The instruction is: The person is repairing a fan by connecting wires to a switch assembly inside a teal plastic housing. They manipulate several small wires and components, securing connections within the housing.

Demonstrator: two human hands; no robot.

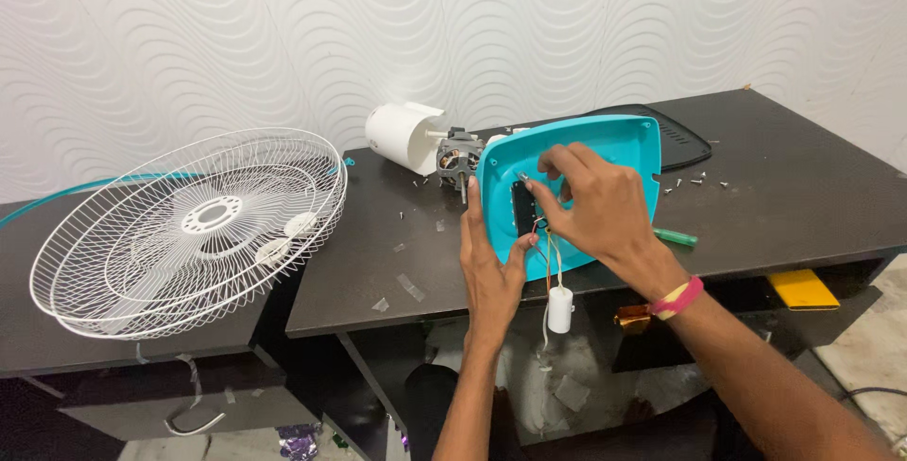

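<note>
A white capacitor [560, 310] hung on thin wires below the table [803, 196] edge. Above it, the left hand [491, 267] steadied the tilted turquoise fan base cover [605, 140], thumb near the wires, while the right hand [595, 201] pinched something small at the dark opening. The wiring step seemed underway; it called for fine finger control. Farther back lay the motor [458, 157], white housing [402, 137] and wire guard [189, 230].

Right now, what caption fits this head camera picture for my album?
Two hands, left hand and right hand, work wires at a turquoise fan housing beside a white fan grille.
</note>
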